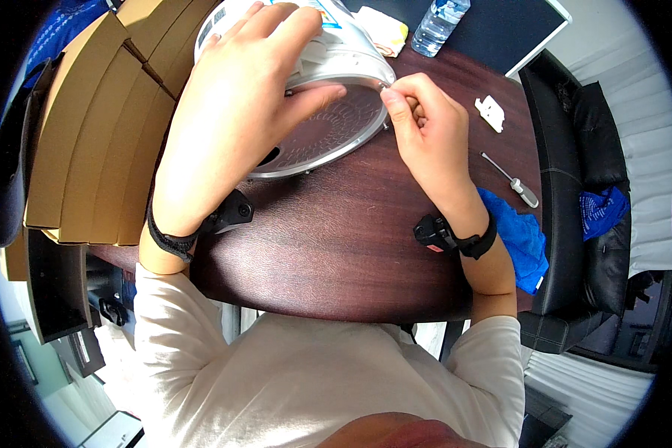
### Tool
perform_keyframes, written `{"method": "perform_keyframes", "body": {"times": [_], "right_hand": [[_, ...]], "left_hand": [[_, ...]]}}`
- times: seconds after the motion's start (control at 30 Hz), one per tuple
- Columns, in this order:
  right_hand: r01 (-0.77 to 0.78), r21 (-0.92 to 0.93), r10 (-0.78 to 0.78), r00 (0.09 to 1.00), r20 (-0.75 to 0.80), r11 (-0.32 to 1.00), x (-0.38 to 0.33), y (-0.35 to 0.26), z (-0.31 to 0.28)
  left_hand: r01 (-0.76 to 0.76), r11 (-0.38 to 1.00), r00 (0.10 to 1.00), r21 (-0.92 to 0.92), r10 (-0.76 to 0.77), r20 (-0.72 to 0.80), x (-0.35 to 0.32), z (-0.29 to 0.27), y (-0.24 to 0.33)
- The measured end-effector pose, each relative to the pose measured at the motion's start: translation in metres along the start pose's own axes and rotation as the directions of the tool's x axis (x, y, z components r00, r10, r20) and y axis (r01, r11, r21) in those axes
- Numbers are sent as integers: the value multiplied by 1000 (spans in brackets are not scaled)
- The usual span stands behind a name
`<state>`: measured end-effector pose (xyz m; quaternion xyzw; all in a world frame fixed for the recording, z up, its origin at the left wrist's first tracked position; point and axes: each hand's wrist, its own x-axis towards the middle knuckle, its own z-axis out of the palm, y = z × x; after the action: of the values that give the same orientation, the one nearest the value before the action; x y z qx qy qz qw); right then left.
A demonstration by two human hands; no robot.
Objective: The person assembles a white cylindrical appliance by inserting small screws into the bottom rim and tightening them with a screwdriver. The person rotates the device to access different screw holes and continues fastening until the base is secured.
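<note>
A white round appliance (339, 60) lies tipped on the table, its metal-rimmed round end facing me. A see-through or perforated disc (328, 118) fills that end; which one I cannot tell. My left hand (250, 75) grips the appliance from above, fingers over the white body and thumb stretched across the rim. At the right side of the rim my right hand (425, 112) is closed in a pinch, thumb against forefinger. Something tiny, perhaps a screw, shows at those fingertips, too small to name. Small metal bits stick out along the rim.
Right of my right hand lie a white plastic piece (490, 113), a screwdriver (512, 181) and a blue cloth (517, 239). A water bottle (439, 28) and a light-coloured cloth (382, 30) are at the back. Cardboard boxes (82, 134) stand left; a black sofa (567, 201) stands right.
</note>
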<state>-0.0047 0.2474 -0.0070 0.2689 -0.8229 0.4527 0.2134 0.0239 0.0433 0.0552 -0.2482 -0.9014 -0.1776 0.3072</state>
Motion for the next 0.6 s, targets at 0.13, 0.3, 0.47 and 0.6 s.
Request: {"method": "perform_keyframes", "body": {"times": [0.13, 0.3, 0.47, 0.6], "right_hand": [[14, 31, -15, 1000, 16, 999, 1, 3, -1], [2, 60, -4, 999, 36, 998, 2, 5, -1], [-16, 112, 13, 1000, 26, 994, 3, 8, -1], [-41, 109, 39, 999, 14, 993, 3, 6, 0]], "left_hand": [[-13, 1000, 999, 26, 14, -32, -1, 1, 0], [9, 1000, 1000, 26, -9, -1, -1, 0, 0], [-3, 999, 1000, 39, 4, -21, -1, 2, 0], [-1, 998, 1000, 55, 2, -28, -1, 3, 0]]}}
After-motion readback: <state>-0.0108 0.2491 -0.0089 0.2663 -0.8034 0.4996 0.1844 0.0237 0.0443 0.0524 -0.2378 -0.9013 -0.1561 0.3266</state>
